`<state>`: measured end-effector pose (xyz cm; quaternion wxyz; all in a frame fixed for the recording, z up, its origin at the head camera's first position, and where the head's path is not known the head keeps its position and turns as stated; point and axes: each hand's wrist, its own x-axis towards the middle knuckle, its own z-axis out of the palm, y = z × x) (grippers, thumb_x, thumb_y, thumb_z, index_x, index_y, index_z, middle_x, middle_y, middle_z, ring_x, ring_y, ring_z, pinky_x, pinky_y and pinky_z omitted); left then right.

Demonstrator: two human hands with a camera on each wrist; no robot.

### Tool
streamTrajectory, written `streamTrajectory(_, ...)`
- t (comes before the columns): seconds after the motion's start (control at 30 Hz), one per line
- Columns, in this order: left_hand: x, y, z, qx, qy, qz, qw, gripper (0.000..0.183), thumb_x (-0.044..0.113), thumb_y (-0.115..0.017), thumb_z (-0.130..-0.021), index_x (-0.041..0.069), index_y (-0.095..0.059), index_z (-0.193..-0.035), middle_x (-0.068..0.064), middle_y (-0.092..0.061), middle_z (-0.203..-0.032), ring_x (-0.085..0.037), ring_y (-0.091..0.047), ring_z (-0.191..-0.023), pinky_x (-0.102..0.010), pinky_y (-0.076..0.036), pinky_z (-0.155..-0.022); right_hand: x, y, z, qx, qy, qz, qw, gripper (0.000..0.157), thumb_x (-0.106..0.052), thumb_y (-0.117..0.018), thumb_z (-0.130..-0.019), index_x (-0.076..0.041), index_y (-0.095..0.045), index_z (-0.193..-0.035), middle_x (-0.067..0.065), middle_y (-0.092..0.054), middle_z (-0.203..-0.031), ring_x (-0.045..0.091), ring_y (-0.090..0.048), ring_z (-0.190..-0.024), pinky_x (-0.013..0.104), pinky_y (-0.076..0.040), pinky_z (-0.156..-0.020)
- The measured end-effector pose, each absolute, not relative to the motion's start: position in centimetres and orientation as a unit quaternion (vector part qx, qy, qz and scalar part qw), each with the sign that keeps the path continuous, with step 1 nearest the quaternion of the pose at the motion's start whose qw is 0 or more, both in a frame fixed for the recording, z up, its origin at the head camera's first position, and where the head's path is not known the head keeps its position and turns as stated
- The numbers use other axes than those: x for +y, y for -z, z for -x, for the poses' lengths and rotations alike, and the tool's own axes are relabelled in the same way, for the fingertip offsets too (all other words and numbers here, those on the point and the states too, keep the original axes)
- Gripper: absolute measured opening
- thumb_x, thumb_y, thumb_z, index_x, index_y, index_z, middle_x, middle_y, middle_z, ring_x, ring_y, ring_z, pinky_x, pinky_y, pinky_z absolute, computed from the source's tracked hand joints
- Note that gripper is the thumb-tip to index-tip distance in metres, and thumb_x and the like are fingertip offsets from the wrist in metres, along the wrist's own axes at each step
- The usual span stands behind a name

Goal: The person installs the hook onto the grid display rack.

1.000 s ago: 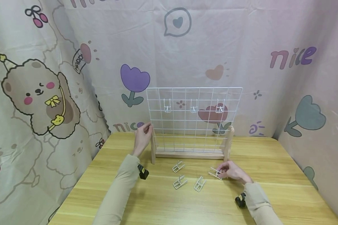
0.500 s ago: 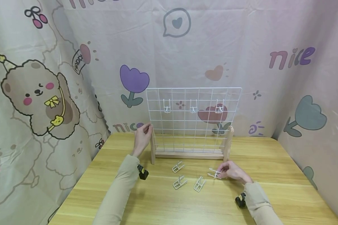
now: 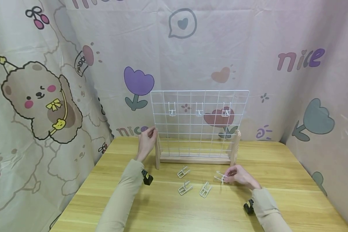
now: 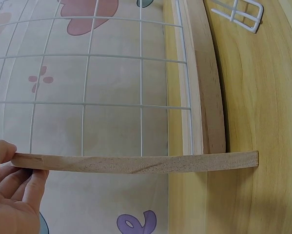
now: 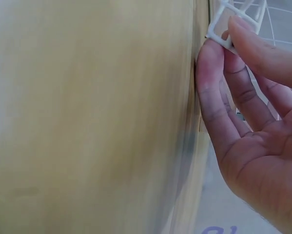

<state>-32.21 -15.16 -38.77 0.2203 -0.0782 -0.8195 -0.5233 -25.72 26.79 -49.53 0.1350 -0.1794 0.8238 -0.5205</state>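
Observation:
A white wire grid panel point(image 3: 191, 124) stands in a wooden base at the back of the table. My left hand point(image 3: 146, 143) pinches the top of the base's left upright point(image 4: 136, 164) between thumb and fingers. To the front right of the stand, my right hand point(image 3: 240, 177) holds a white wire hook point(image 3: 221, 178) by thumb and fingertips, just above the tabletop. The right wrist view shows part of that hook point(image 5: 216, 19) at the fingertips; the rest is cut off by the frame edge. Three similar hooks point(image 3: 199, 112) hang in a row on the upper grid.
Three loose white hooks lie on the wooden table point(image 3: 168, 212) before the stand: one hook point(image 3: 183, 172) near the base, another hook point(image 3: 185, 188) closer, a third hook point(image 3: 205, 189) to its right. A printed curtain point(image 3: 261, 29) hangs behind and at the sides.
My right hand has turned the hook between its fingers and raised it slightly. The left hand stays on the upright; the loose and hung hooks have not moved.

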Motion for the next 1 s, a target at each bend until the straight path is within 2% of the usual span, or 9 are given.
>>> streamTrajectory(0.43, -15.2, 38.8, 32.3, -0.818, 0.524, 0.077, 0.224, 0.035, 0.011, -0.058, -0.102, -0.008, -0.061, -0.131, -0.027, -0.065, -0.13, -0.038, -0.066, -0.121, -0.044, -0.056, -0.102, 26.1, 48.0, 25.5, 0.827, 0.535, 0.145, 0.093, 0.027, -0.008, -0.076, -0.084, 0.01, -0.067, -0.103, 0.021, -0.071, -0.095, 0.019, -0.066, -0.083, 0.034, -0.059, -0.079)
streamTrajectory(0.8, -15.1, 38.8, 32.3, -0.82, 0.52, 0.075, 0.229, 0.035, 0.011, -0.058, -0.102, -0.008, -0.062, -0.13, -0.026, -0.066, -0.129, -0.038, -0.066, -0.12, -0.045, -0.056, -0.101, 25.8, 47.1, 25.7, 0.783, 0.607, 0.123, 0.063, 0.037, -0.005, -0.075, -0.087, 0.018, -0.061, -0.112, -0.002, -0.077, -0.088, 0.017, -0.073, -0.08, 0.034, -0.063, -0.082)
streamTrajectory(0.87, -15.1, 38.8, 32.3, -0.82, 0.52, 0.073, 0.228, 0.035, 0.011, -0.058, -0.102, -0.007, -0.062, -0.131, -0.026, -0.066, -0.129, -0.037, -0.066, -0.12, -0.045, -0.056, -0.101, 25.7, 47.0, 25.8, 0.776, 0.617, 0.118, 0.057, 0.036, -0.005, -0.074, -0.087, 0.018, -0.061, -0.113, -0.005, -0.077, -0.087, 0.016, -0.074, -0.08, 0.031, -0.062, -0.083)
streamTrajectory(1.0, -15.2, 38.8, 32.3, -0.819, 0.524, 0.071, 0.223, 0.035, 0.012, -0.059, -0.102, -0.007, -0.062, -0.131, -0.026, -0.065, -0.13, -0.037, -0.066, -0.12, -0.044, -0.056, -0.102, 25.4, 46.3, 25.7, 0.779, 0.618, 0.094, 0.052, 0.034, -0.01, -0.074, -0.089, 0.011, -0.063, -0.114, -0.01, -0.078, -0.089, 0.013, -0.075, -0.083, 0.034, -0.06, -0.084)
